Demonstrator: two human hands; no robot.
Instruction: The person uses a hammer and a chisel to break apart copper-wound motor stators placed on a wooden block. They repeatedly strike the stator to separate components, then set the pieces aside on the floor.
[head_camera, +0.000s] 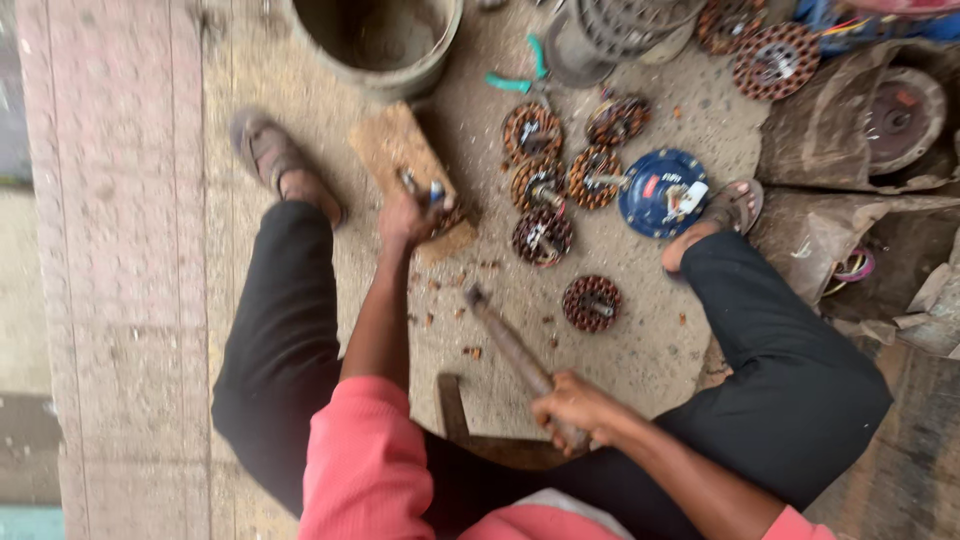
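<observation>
My left hand (405, 218) grips a small metal tool (412, 184) with a blue-banded handle, held against a motor coil piece (447, 218) on a wooden block (395, 145). My right hand (572, 410) is closed around the handle of a hammer (510, 350), whose head (474, 297) is raised above the ground between my knees, short of the block. Several copper-wound motor stators (540, 180) lie on the ground beyond the block, one more (590, 303) near my right knee.
A round bucket (378, 40) stands at the top. Green-handled pliers (520, 75) and a blue motor housing (662, 192) lie near the stators. More motor parts (775, 60) and torn sacks (830, 230) crowd the right. My sandalled feet (268, 150) flank the work. Copper scraps litter the ground.
</observation>
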